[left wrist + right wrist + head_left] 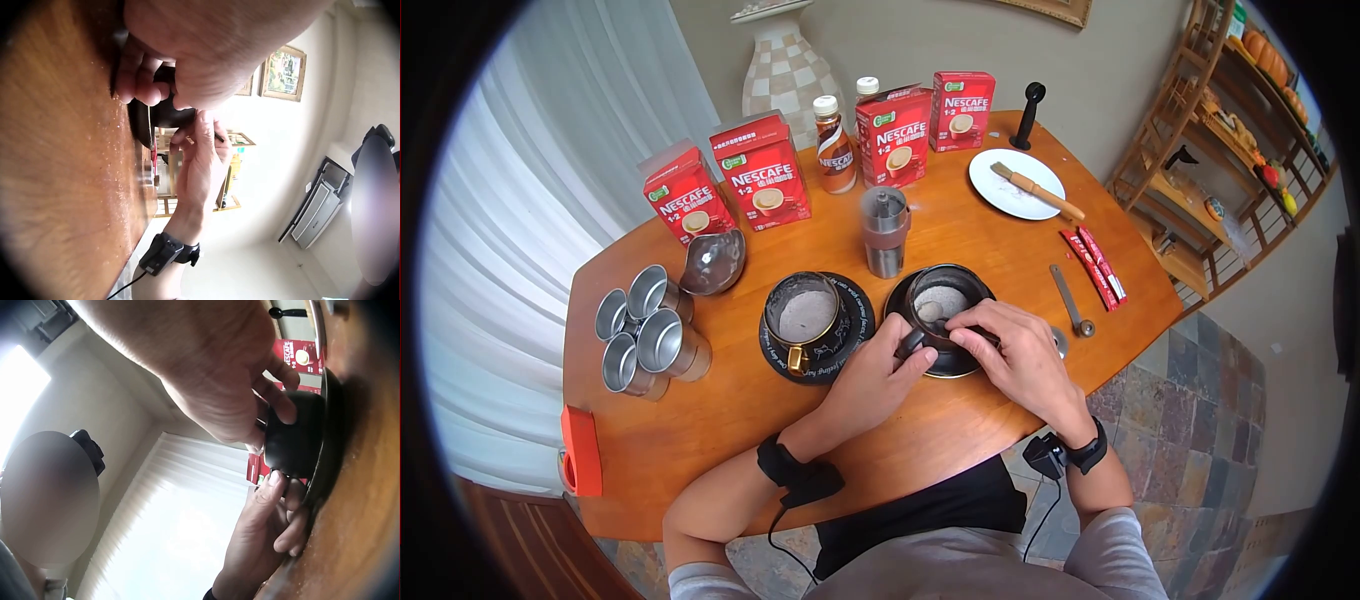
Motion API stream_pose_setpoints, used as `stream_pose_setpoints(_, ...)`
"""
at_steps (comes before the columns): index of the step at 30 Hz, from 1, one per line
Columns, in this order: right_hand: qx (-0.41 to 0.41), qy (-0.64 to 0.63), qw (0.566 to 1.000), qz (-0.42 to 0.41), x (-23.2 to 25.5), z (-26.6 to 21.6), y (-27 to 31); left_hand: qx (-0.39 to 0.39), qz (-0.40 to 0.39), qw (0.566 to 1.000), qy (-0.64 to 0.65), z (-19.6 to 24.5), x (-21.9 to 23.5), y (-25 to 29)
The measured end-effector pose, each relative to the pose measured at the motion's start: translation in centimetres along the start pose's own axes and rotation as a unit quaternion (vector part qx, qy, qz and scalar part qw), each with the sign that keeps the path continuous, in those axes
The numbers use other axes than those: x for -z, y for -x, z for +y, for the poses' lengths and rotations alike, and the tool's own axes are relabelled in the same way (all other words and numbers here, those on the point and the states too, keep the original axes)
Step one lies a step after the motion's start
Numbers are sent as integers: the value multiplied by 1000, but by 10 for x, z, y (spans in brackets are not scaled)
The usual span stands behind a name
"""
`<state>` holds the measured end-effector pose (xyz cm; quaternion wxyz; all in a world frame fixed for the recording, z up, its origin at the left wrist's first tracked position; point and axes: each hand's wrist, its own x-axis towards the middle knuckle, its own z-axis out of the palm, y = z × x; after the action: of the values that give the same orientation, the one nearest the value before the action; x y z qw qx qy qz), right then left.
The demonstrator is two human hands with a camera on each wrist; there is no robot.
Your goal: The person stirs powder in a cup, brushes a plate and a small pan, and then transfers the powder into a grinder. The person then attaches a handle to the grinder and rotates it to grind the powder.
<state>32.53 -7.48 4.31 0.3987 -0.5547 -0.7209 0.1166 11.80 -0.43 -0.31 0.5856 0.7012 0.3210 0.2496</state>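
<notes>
Cup (967, 284), black, holds grey powder (946, 296); left hand (870, 380) grips its handle (911, 343); right hand (1025, 360) pinches a spoon (931, 312) dipped inside.

Glossy brown wooden table (1000, 250). Beyond left edge, sheer white curtain (510, 130), bright daylight through it. Past far edge, checkered vase (790, 75), plain beige wall (920, 35), gilt picture frame (1055, 10) high up. Off far-right corner, wooden shelving (1190, 208). Below right edge, multicoloured stone-tiled floor (1160, 430). Dark wood (530, 535) with paler stripes beside near-left corner.
</notes>
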Motion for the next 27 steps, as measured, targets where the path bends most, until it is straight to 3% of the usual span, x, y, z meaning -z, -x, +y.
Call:
stream_pose_setpoints(9, 15, 27, 1000, -3, 6, 1, -15, 2, 0, 1000, 5, 2, -1, 0)
stream_pose_setpoints(12, -1, 49, 998, -41, 10, 0, -16, 3, 5, 1000, -3, 2, 0, 0)
stream_pose_setpoints(18, -3, 35, 999, 3, 5, 5, -20, 21, 14, 999, -29, 3, 2, 1)
stream_pose_setpoints(24, 6, 49, 998, -31, 12, 2, -21, 30, 14, 999, -27, 5, 1, 1)
stream_pose_setpoints(27, 6, 44, 999, 1, 6, 6, -23, 32, 14, 999, -26, 6, 1, 1)
